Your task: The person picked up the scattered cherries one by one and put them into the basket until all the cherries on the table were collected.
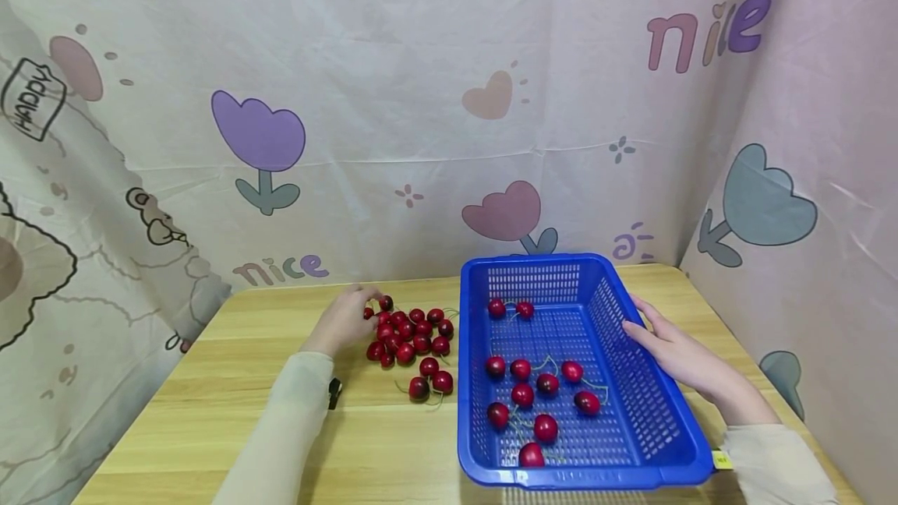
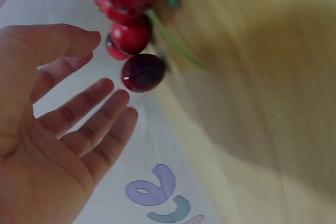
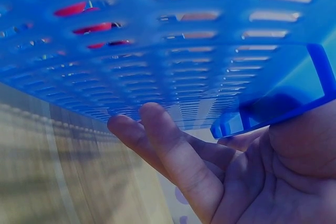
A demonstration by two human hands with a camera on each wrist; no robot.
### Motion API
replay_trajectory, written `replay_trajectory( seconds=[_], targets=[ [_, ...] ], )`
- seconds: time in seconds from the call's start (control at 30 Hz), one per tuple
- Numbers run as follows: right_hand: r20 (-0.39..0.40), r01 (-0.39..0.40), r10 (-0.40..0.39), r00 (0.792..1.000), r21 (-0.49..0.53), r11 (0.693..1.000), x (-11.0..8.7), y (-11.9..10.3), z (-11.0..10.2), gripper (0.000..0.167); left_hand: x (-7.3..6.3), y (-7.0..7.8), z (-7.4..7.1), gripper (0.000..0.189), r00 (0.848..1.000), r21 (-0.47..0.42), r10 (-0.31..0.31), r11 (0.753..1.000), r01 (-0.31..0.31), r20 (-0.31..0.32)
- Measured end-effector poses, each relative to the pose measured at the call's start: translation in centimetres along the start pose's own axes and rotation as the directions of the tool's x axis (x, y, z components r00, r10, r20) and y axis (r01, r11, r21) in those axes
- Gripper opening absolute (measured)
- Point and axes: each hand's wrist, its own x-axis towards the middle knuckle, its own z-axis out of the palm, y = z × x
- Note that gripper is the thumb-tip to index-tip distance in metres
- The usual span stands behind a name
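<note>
Eleven cherries (image 1: 522, 393) lie in the blue basket (image 1: 652, 411), whose long axis runs 12 to 6 on the bench (image 1: 231, 380). A pile of about seventeen cherries (image 1: 410, 337) lies at its 9 o'clock. The left hand (image 1: 345, 319), fingers spread wide in the wrist view, reaches the pile. The right hand (image 1: 673, 349) grips the basket's rim, fingers underneath.

- Blue plastic mesh basket (image 1: 634, 380) on right of wooden tabletop (image 1: 231, 404), loose red cherries (image 1: 535, 404) inside.
- Pile of red cherries (image 1: 410, 337) left of basket.
- Left hand (image 1: 345, 319) at pile's left; right hand (image 1: 673, 349) on basket's right rim.
</note>
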Motion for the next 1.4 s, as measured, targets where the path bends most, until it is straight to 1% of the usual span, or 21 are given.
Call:
replay_trajectory(
  seconds=[0.23,0.37,0.47,0.67,0.8,0.9,1.03,1.1,1.23,1.4],
  targets=[
    [-0.004,0.003,-0.003,1.0,-0.017,1.0,0.1,0.1,0.0,0.081,0.0,-0.4,0.5,0.037,1.0,0.024,-0.005,1.0,0.004,0.021],
    [-0.008,-0.007,0.007,1.0,-0.018,1.0,0.1,0.1,0.0,0.082,0.1,-0.7,0.7,0.037,1.0,0.024,-0.001,1.0,0.0,0.02],
    [-0.008,-0.01,0.01,1.0,-0.024,1.0,0.1,0.1,0.0,0.082,0.0,-1.1,0.9,0.033,1.0,0.027,0.011,1.0,-0.011,0.013],
    [-0.005,-0.007,0.007,1.0,-0.011,1.0,0.1,0.1,0.0,0.081,-0.1,-2.0,1.2,0.027,1.0,0.029,0.014,0.999,-0.014,0.015],
    [-0.005,-0.004,0.004,1.0,-0.021,1.0,0.0,0.1,0.0,0.081,-0.2,-2.2,1.3,0.025,1.0,0.012,0.011,1.0,-0.011,0.007],
    [-0.004,-0.001,0.001,1.0,-0.025,1.0,0.0,0.1,0.0,0.082,-0.1,-2.1,1.1,0.023,1.0,-0.013,-0.007,1.0,0.007,0.003],
    [-0.003,0.004,-0.004,1.0,-0.023,1.0,0.0,0.1,0.0,0.081,0.1,-1.5,0.6,0.025,1.0,-0.024,-0.014,1.0,0.014,0.0],
    [-0.002,0.006,-0.006,1.0,-0.023,1.0,0.1,0.2,0.0,0.081,0.1,-0.9,0.3,0.026,1.0,-0.017,-0.001,1.0,0.001,-0.007],
    [0.0,0.006,-0.006,1.0,-0.017,1.0,0.1,0.3,0.0,0.081,0.1,0.5,-0.3,0.028,0.998,-0.008,0.044,0.999,-0.044,-0.033],
    [0.001,0.008,-0.008,1.0,-0.013,1.0,0.1,0.3,-0.1,0.081,0.1,2.7,-1.2,0.03,0.992,0.005,0.098,0.995,-0.098,-0.082]
  ],
)
